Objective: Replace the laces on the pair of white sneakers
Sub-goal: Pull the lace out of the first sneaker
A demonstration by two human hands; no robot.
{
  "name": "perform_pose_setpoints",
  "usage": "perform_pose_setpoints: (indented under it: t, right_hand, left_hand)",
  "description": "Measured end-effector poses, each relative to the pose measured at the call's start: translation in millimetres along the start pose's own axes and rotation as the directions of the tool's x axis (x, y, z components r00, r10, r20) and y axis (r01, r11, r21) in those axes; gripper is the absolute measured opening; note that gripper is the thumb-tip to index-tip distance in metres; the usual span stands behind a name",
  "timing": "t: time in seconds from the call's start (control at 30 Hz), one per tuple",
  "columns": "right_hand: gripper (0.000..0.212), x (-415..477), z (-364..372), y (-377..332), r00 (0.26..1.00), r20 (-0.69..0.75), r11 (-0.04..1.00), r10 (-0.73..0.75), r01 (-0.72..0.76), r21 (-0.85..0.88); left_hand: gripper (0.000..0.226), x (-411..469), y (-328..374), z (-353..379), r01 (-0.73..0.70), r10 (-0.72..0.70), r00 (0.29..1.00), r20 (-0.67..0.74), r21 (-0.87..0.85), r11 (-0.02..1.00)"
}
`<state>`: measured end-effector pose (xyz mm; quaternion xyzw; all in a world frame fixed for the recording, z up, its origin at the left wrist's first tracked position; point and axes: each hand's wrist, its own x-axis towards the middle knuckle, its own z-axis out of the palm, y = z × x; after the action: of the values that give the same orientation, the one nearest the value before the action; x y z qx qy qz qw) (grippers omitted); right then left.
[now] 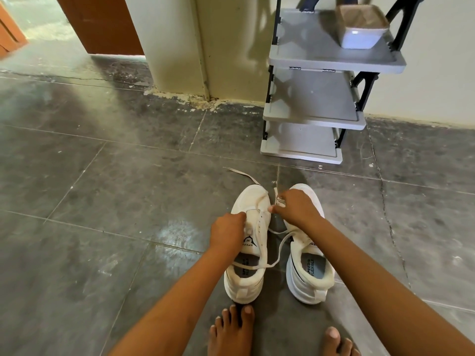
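Observation:
Two white sneakers stand side by side on the grey floor, toes pointing away from me. My left hand (227, 231) grips the left sneaker (246, 253) at its tongue and lace area. My right hand (295, 211) lies over the front of the right sneaker (311, 268) and pinches a white lace (259, 263) near the left shoe's eyelets. That lace runs loose across the left shoe's opening and between the shoes; another end trails on the floor beyond the toes. The right shoe's laces are hidden under my hand.
A grey plastic shoe rack (316, 104) with three shelves stands against the wall ahead, a white basket (361, 27) on its top shelf. A cream pillar (177, 44) and a brown door (102, 21) are at the back left. My bare feet (231, 332) are just behind the sneakers.

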<state>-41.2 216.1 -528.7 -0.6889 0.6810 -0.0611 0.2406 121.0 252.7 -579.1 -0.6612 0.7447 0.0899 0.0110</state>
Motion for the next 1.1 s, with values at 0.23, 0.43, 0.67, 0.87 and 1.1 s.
perform_pose_setpoints:
  t: [0.23,0.43,0.67,0.87,1.1]
  right_hand:
    - [0.024,-2.5,14.6,17.0,0.999,-0.003,0.979,-0.033,0.032,-0.202]
    - [0.026,2.9,-0.1,16.6,0.977,-0.191,0.994,-0.095,0.103,0.029]
    - [0.014,-5.7,-59.2,-29.8,0.969,-0.234,0.469,-0.083,0.245,0.848]
    - [0.020,-6.2,-54.1,-44.5,0.990,-0.045,0.495,-0.131,0.105,0.862]
    - [0.028,6.1,-1.8,-6.6,0.995,-0.002,0.978,-0.097,0.096,0.188]
  left_hand:
    - [0.022,-0.6,-0.1,-0.5,-0.002,0.002,1.000,0.002,-0.005,1.000]
    - [0.019,-1.1,1.2,-1.2,-0.004,0.004,1.000,0.013,0.012,1.000]
    - [0.015,-1.8,1.0,-1.5,-0.009,0.008,1.000,0.021,0.022,1.000]
    - [0.018,-1.8,0.7,-1.0,-0.011,0.011,1.000,0.013,0.008,1.000]
    - [0.020,-1.2,0.4,-1.3,-0.011,0.011,1.000,0.005,0.019,1.000]
